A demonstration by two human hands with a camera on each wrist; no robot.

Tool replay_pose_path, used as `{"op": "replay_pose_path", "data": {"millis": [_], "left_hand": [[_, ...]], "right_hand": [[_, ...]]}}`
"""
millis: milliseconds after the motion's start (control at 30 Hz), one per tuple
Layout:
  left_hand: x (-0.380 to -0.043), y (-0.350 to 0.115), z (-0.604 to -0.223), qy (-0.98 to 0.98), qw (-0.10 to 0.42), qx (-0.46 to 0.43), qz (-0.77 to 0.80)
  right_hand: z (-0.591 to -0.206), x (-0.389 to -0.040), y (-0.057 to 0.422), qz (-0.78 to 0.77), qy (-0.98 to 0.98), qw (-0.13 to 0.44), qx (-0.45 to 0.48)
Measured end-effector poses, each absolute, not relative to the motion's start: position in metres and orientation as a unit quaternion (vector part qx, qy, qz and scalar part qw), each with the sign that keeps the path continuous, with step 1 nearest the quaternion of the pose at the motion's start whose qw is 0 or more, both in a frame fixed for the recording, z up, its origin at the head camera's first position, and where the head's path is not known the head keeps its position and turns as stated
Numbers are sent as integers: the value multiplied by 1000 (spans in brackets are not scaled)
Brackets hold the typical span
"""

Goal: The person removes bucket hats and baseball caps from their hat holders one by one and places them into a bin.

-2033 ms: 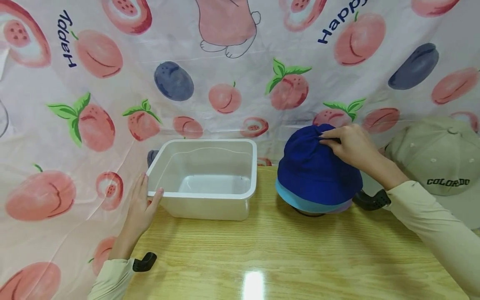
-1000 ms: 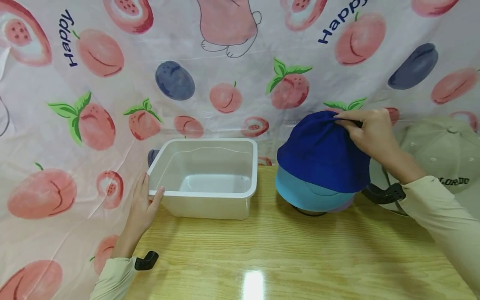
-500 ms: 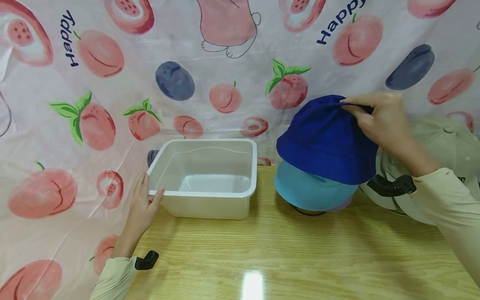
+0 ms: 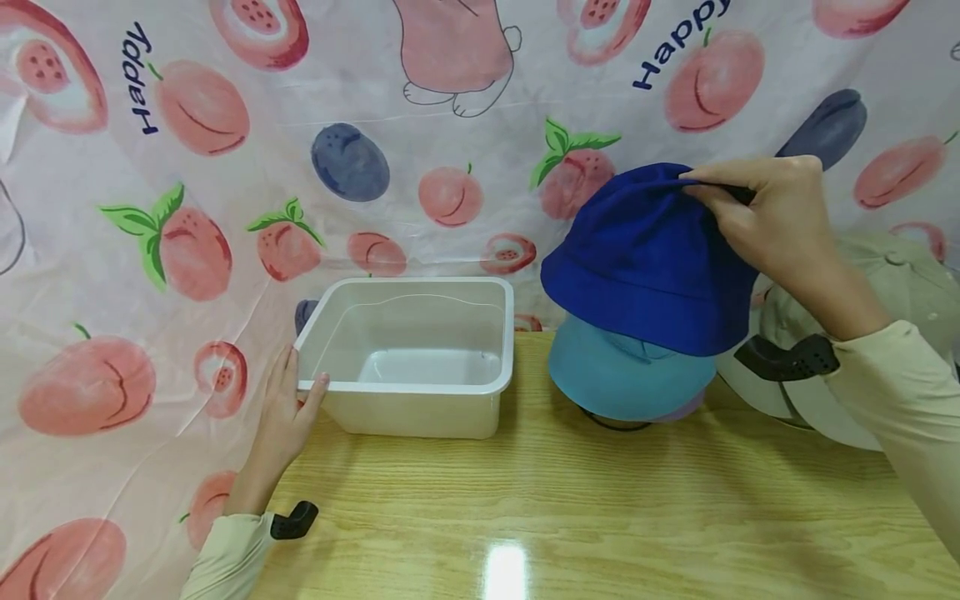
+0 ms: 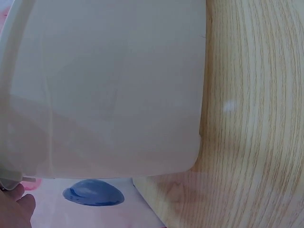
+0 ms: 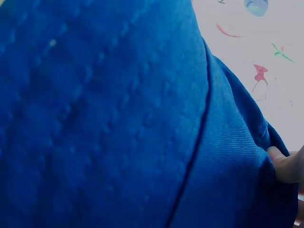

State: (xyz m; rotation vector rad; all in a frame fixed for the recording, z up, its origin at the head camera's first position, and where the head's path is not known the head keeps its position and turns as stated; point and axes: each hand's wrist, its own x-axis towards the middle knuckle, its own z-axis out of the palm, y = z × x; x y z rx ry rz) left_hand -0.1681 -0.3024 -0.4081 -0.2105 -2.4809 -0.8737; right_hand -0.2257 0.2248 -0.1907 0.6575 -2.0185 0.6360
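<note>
In the head view my right hand pinches the crown of a dark blue bucket hat, thumb below and fingers above. Its brim overlaps the light blue hat on the stack beneath. Up close in the right wrist view, the blue hat shows rows of stitching, and my thumb presses into its cloth. My left hand rests with fairly straight fingers at the front left corner of a white plastic bin, the thumb on its front rim. The bin's wall fills much of the left wrist view.
A beige cap lies at the right, partly behind my right forearm. Under the light blue hat a purple brim edge peeks out. The wooden table meets a fruit-print cloth behind and to the left.
My right hand has raised the blue bucket hat up and slightly right off the stack, uncovering more of the light blue hat. My left hand and the bin have stayed in place.
</note>
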Motion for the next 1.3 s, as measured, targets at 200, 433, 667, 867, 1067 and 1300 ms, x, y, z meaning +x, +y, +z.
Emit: {"op": "replay_pose_path", "data": {"millis": [200, 433, 667, 867, 1067, 1300], "left_hand": [[-169, -303, -408, -912, 245, -79, -320], [-168, -303, -408, -912, 238, -73, -325], [-168, -303, -408, -913, 235, -72, -325], [-168, -303, -407, -915, 229, -68, -326], [-167, -302, -406, -913, 229, -69, -329], [-169, -304, -409, -912, 234, -72, -330]], "right_hand": [[-183, -223, 220, 258, -814, 448, 264], [-173, -221, 211, 259, -817, 439, 269], [-164, -220, 199, 269, -808, 441, 285], [-157, -217, 188, 283, -815, 422, 279], [-154, -215, 176, 302, -815, 408, 280], [-153, -216, 164, 306, -814, 404, 284]]}}
